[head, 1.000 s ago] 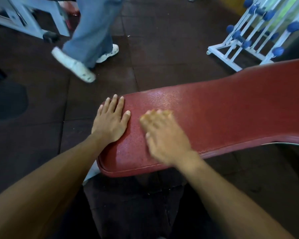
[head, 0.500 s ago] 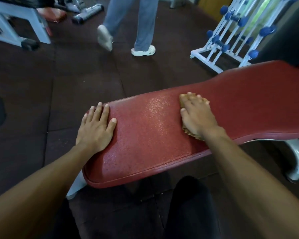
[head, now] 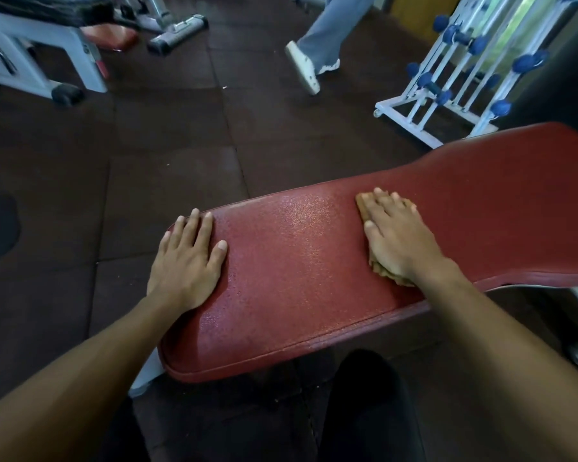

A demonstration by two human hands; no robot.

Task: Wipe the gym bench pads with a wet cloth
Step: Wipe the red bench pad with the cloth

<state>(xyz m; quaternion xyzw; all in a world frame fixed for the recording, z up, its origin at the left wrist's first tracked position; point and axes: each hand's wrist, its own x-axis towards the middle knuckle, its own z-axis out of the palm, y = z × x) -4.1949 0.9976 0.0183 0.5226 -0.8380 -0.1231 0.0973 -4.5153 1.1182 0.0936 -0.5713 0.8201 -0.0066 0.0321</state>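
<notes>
Under the right hand, flattened against the red bench pad, lies the tan cloth; only its edges show past the fingertips and below the heel of the palm. That hand is spread, fingers straight, pressing the cloth down rather than gripping it. Off to its left, at the pad's rounded end, the left hand rests palm-down with fingers extended, holding nothing and apparently bracing the bench.

Between the two hands the pad shows a speckled sheen, which may be moisture, though glare from the lighting could account for it. To the right of the cloth the pad widens and looks duller.

Judging by this, the wiping pass is under way, with the wide section beyond the right hand likely remaining. A next stroke would call for steady downward pressure so the cloth slides with the palm instead of bunching, and a reach farther right toward the broad part.
</notes>
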